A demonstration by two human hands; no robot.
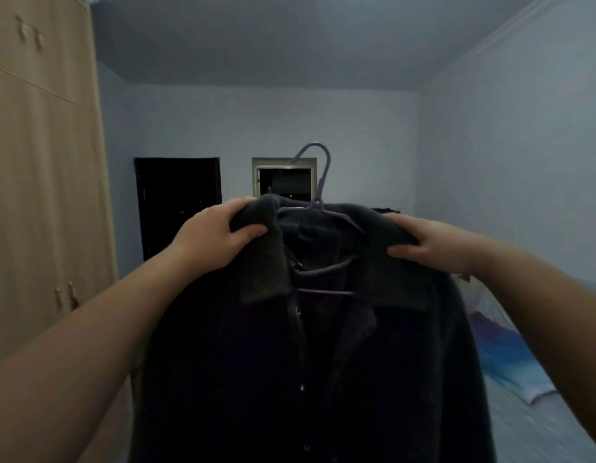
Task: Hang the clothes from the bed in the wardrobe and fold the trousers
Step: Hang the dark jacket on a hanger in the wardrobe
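Observation:
A dark fleece jacket [323,362] with a collar and front buttons hangs in front of me on a purple plastic hanger [318,185]. The hanger's hook sticks up above the collar. My left hand [216,238] grips the jacket's left shoulder, thumb in front. Over on the other shoulder, my right hand [430,245] holds the fabric with its thumb underneath. The jacket hides most of what lies below it.
A tall light-wood wardrobe [39,195] with shut doors stands at the left. The bed [537,412] with light blue sheets and a blue patterned cloth [503,355] lies at the right. A dark door [178,205] and a small window [284,178] are in the far wall.

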